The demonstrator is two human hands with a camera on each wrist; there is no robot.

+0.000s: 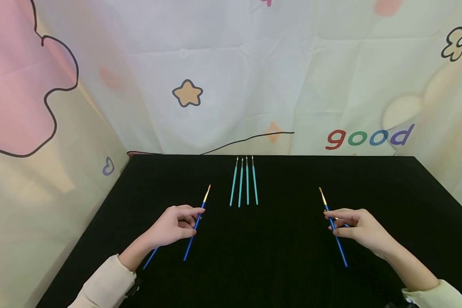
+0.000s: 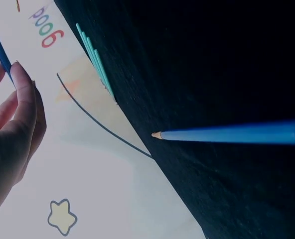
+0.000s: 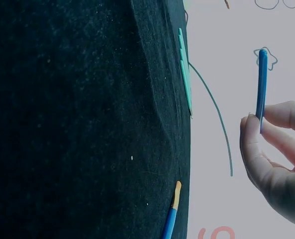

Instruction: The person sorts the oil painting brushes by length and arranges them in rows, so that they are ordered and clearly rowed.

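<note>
Blue-handled paintbrush, slim with a gold ferrule and brown bristles [image 1: 189, 245], is what I am watching in the person's left hand [image 1: 174, 226]; a matching blue-handled paintbrush [image 1: 340, 248] is leaning the opposite way in the right hand [image 1: 362, 230]. Bristles are pointing toward the far edge on both. On each side the fingers are standing narrow, pinching a thin handle between ferrule and tail. I am judging this light grip to be the main weakness: a loosening pinch could be letting either handle roll, swinging its bristles aside or dropping it.

Just below the left hand, a loose blue paintbrush [image 2: 232, 133] is lying on the black cloth surface [image 1: 285, 248], partly hidden in the head view. Near the right hand, a loose gold-tipped blue paintbrush [image 3: 171, 219] is lying too, mostly covered by the fingers there. A low or hurried hand could be knocking these round handles and setting them rolling.

Farther out, four slim teal paintbrushes [image 1: 247, 182] are lying side by side, tips near the far edge. A reach crossing them could be scattering their row, or pushing tips against the pale printed backdrop [image 1: 246, 94]. Wrinkles in the cloth could also be turning a brush askew.
</note>
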